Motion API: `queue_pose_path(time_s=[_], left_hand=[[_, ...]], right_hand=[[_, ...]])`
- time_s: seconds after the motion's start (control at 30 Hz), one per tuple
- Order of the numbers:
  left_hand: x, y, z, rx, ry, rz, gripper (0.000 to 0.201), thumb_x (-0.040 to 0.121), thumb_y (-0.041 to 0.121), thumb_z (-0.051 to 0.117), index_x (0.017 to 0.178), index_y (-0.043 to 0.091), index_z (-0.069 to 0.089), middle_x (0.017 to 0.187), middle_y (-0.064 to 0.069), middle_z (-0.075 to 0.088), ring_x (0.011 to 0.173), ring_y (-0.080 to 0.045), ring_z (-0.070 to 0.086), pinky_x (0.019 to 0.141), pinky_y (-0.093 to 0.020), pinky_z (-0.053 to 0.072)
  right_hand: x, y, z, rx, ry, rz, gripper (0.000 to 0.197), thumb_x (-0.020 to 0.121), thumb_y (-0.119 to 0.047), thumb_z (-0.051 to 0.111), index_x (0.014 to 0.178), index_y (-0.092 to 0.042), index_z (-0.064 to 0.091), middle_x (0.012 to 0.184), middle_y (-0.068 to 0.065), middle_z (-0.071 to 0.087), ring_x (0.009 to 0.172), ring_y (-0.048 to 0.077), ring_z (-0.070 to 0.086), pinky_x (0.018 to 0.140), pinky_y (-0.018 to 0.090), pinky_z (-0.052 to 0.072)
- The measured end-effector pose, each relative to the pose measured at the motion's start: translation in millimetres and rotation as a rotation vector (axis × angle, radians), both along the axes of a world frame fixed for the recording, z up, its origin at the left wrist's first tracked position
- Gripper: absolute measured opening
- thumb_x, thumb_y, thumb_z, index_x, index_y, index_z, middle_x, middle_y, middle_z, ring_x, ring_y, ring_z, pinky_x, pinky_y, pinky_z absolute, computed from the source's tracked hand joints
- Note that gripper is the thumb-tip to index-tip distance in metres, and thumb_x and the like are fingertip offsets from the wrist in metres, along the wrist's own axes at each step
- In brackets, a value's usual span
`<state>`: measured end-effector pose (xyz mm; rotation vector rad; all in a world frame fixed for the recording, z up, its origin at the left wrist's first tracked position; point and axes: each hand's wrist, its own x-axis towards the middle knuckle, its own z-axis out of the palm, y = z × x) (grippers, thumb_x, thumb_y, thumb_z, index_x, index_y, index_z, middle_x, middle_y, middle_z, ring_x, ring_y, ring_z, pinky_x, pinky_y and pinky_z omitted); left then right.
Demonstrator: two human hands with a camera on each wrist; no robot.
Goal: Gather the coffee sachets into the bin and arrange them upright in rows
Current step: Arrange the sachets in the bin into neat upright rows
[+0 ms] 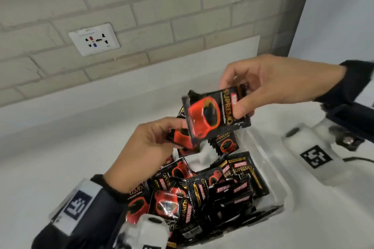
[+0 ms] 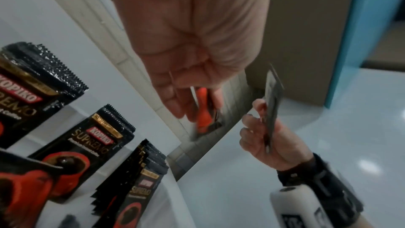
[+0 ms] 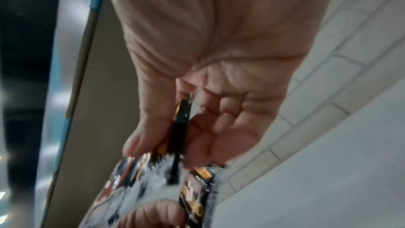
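- a black coffee sachet [image 1: 217,114] printed with a red cup and "supremo" is held in the air above the bin, tilted, front face up.
- the clear bin [image 1: 269,164] sits on the white bench.
- a few sachets [image 1: 225,143] stand upright at its far end.
- the loose sachets [image 1: 204,190] lie jumbled at its near end.

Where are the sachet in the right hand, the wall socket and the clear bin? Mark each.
sachet in the right hand [image 1: 214,113], head view, on the red cup print.
wall socket [image 1: 94,39], head view, on the white faceplate's middle.
clear bin [image 1: 261,153], head view, on its transparent right wall.
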<state>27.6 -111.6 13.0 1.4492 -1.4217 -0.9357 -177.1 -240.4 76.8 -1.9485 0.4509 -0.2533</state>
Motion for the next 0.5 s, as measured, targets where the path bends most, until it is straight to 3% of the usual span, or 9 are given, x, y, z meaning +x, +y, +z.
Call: queue_pose_path(time_s=[0.07,0.13,0.17,0.23,0.3,0.4,0.5], left_hand=[[7,-1,9,0.041,0.098,-0.018,0.044,0.061,0.001,0.050,0.087,0.027,0.075,0.089,-0.003,0.075,0.088,-0.021,0.070,0.090,-0.045,0.049],[8,-1,24,0.043,0.176,-0.061,0.033,0.060,0.013,0.056,0.083,0.025,0.077,0.086,-0.005,0.075,0.082,-0.017,0.070,0.081,-0.029,0.054],[7,-2,29,0.027,0.144,-0.072,0.023,0.063,0.023,0.065,0.082,0.023,0.077,0.084,-0.004,0.075,0.081,-0.016,0.071,0.078,-0.027,0.054],[3,-4,35,-0.012,-0.007,-0.006,0.031,0.059,0.042,0.080,0.080,0.020,0.075,0.078,-0.001,0.075,0.073,-0.014,0.072,0.076,-0.027,0.054],[-1,-7,36,-0.088,-0.036,0.106,0.028,0.056,0.037,0.070,0.079,0.021,0.069,0.070,0.003,0.074,0.064,-0.011,0.071,0.068,-0.024,0.056],[0,-10,33,-0.209,0.034,0.195,0.020,0.064,0.023,0.064,0.083,0.020,0.064,0.069,0.006,0.073,0.062,-0.012,0.071,0.062,-0.023,0.058],[2,-11,31,-0.312,0.119,0.230,0.033,0.070,0.011,0.064,0.095,0.027,0.051,0.070,0.003,0.072,0.062,-0.014,0.070,0.057,-0.029,0.058]], right_hand=[[14,4,7,-0.186,0.134,0.054,0.030,0.063,-0.021,0.081,0.081,-0.036,0.064,0.081,0.003,0.068,0.058,0.013,0.059,0.052,0.020,0.049],[32,7,14,-0.398,0.250,0.088,0.029,0.072,-0.017,0.075,0.090,-0.035,0.062,0.075,-0.007,0.064,0.053,0.007,0.055,0.048,0.017,0.046],[41,7,18,-0.499,0.275,0.096,0.029,0.074,-0.017,0.074,0.093,-0.035,0.060,0.074,-0.013,0.061,0.052,0.002,0.052,0.050,0.015,0.044],[57,9,24,-0.646,0.258,0.070,0.033,0.073,-0.021,0.075,0.095,-0.034,0.053,0.074,-0.015,0.057,0.056,-0.004,0.051,0.054,0.014,0.041],[69,10,27,-0.697,0.182,-0.014,0.039,0.070,-0.026,0.077,0.092,-0.034,0.045,0.074,-0.011,0.057,0.058,-0.005,0.051,0.056,0.017,0.041],[74,9,24,-0.682,-0.026,-0.176,0.047,0.067,-0.030,0.079,0.093,-0.031,0.041,0.082,-0.011,0.055,0.064,-0.002,0.051,0.064,0.022,0.046],[70,5,20,-0.466,-0.113,-0.221,0.054,0.067,-0.029,0.078,0.106,-0.029,0.042,0.099,-0.007,0.054,0.076,0.000,0.057,0.071,0.019,0.051]])
